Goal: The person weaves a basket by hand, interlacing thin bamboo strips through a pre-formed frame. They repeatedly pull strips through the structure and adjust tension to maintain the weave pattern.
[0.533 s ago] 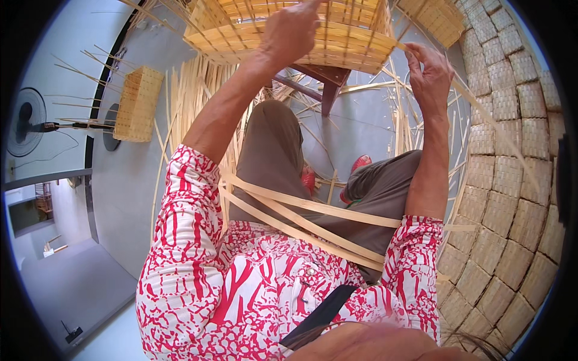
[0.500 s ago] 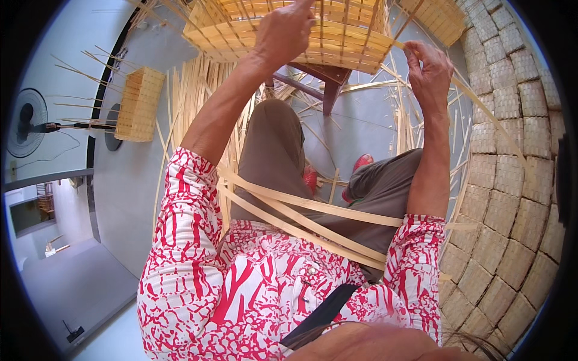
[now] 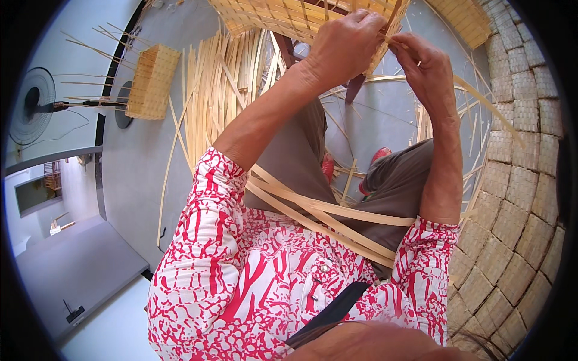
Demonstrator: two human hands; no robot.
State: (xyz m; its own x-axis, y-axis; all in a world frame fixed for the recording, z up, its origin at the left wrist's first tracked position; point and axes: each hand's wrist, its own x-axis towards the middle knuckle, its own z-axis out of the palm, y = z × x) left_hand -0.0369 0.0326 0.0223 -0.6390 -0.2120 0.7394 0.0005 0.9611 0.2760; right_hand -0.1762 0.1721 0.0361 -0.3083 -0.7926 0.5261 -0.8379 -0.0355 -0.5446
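Observation:
A yellow woven bamboo basket (image 3: 274, 15) lies at the top of the view, partly cut off, on a dark wooden stand (image 3: 355, 88). My left hand (image 3: 349, 48) is closed at the basket's right corner, its fingertips on the weave there; what they grip is partly hidden. Just right of it, my right hand (image 3: 426, 66) pinches a long bamboo strip (image 3: 490, 108) near the same corner. The strip's tail trails out past my wrist to the right. Several loose bamboo strips (image 3: 346, 212) lie across my lap.
A heap of bamboo strips (image 3: 208, 99) covers the floor on the left. Beyond it sit a smaller basket (image 3: 153, 81) with uprights sticking out and a fan (image 3: 33, 105). Stacked woven pieces (image 3: 509, 198) line the right side. Another basket (image 3: 463, 21) stands at the top right.
My left hand has moved right along the basket to the corner, close to my right hand. The view has shifted, and less of the basket shows at the top.

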